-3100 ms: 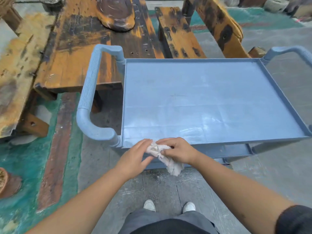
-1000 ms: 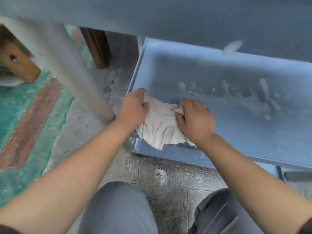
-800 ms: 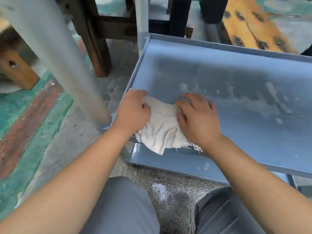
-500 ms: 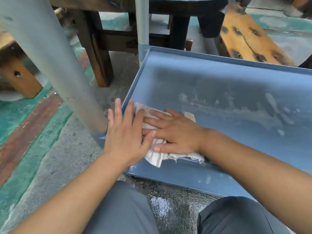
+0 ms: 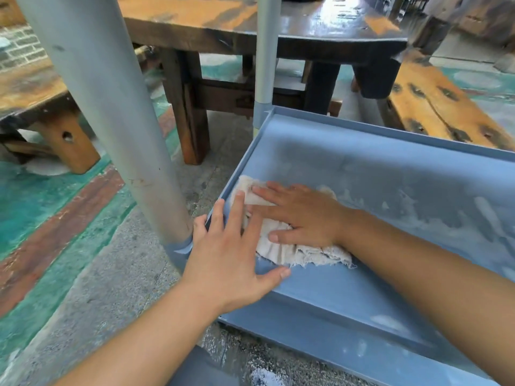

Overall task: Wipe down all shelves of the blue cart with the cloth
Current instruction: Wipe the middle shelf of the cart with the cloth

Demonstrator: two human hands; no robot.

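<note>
Head view: the cloth (image 5: 281, 247) lies flat in the near left corner of a lower shelf (image 5: 390, 174) of the cart. The right hand (image 5: 302, 215) presses it down, fingers spread flat and gripping nothing. The left hand (image 5: 231, 252) lies open over the shelf's left rim, its fingertips on the cloth's edge, beside the near post (image 5: 111, 107). White smears cover the shelf to the right, so wiping here looks barely begun. Other shelves are out of view; their state cannot be told.
</note>
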